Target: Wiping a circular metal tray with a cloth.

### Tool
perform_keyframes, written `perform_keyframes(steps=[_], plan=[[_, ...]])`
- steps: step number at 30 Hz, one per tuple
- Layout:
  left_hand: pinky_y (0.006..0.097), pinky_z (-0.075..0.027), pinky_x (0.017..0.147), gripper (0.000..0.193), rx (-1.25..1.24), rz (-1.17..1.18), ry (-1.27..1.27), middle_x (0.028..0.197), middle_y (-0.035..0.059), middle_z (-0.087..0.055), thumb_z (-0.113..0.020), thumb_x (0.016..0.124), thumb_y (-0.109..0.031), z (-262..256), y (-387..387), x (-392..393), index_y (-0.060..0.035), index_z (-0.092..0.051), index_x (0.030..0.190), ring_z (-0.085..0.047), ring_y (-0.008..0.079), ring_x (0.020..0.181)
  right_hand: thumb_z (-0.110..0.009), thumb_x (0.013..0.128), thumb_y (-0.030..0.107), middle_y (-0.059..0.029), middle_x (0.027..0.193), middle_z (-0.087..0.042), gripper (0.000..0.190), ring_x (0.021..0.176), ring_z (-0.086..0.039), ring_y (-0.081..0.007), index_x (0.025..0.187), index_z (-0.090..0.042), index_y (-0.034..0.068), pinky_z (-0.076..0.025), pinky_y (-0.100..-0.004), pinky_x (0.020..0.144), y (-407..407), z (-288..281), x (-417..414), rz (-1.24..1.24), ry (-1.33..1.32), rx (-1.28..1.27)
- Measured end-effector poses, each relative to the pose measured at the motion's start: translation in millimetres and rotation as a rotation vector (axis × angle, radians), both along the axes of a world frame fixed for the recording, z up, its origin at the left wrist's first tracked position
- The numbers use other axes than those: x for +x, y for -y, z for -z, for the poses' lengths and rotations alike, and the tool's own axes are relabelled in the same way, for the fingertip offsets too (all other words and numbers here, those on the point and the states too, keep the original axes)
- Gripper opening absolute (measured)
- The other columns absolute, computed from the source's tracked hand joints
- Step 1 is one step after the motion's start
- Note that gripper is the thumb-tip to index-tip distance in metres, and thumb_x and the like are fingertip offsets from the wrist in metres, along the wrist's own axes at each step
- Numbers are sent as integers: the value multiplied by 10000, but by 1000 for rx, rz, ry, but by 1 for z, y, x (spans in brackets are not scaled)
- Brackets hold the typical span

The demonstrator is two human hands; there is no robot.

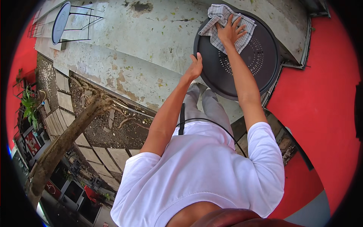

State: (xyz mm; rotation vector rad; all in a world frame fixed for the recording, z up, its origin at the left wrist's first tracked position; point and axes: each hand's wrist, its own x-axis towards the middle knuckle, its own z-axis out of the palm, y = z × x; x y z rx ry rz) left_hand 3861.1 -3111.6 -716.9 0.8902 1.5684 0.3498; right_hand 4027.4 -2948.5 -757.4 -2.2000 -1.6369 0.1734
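Observation:
A round black table top with a raised rim and rings of small perforations stands before me. My right hand lies flat on a white-and-dark checkered cloth, fingers spread. The cloth is rumpled, with one bunched part reaching past the table's far left rim. At the near left side, my left hand grips the rim; some of its fingers are hidden. Whatever supports the table top is out of sight below it.
Pale, stained concrete steps with scattered leaves extend to the left. Another round table with thin black legs stands at far left. A tree trunk leans over pavers and soil. A red surface borders the right side.

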Motion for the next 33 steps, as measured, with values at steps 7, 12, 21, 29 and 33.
perform_keyframes(steps=[7,12,21,29,33], plan=[[426,-219,1233,1055,62,121,16,1581,374,-271,-61,983,-756,26,5,-25,116,-146,1569,-263,438,1509,-505,1000,562,-131,1717,-90,716,1546,-88,-483,1627,-274,303,-20,-662,1213,106,-33,-31,-652,212,-86],[383,-198,1246,1025,-69,128,49,1619,292,-281,-125,979,-775,7,1,-8,47,-242,1581,-258,394,1524,-594,958,486,-86,1684,-229,691,1547,-174,-401,1574,-384,253,-78,-614,1238,128,-37,-18,-750,185,-92],[432,-496,1016,950,-64,131,52,1357,378,-513,-499,1056,-422,3,-7,-11,105,173,1473,-567,369,1276,-511,1009,513,-62,1654,-318,697,1533,-249,-355,1606,-317,209,-161,-596,1230,3,-30,107,-361,312,-27],[389,-493,404,879,-113,170,48,1143,303,-595,-481,1066,-335,13,-3,-24,70,205,1438,-673,321,775,-482,1043,389,-247,1623,-293,683,1504,-263,-436,1567,-310,-13,-176,-545,1236,168,-22,179,100,230,-103],[457,-592,683,846,-196,252,21,1282,347,-559,-480,1071,-289,-13,-9,-19,102,176,1435,-668,377,1040,-515,1031,345,-273,1613,-291,693,1492,-262,-472,1568,-286,-27,-178,-551,1231,228,-41,154,146,257,-277]])
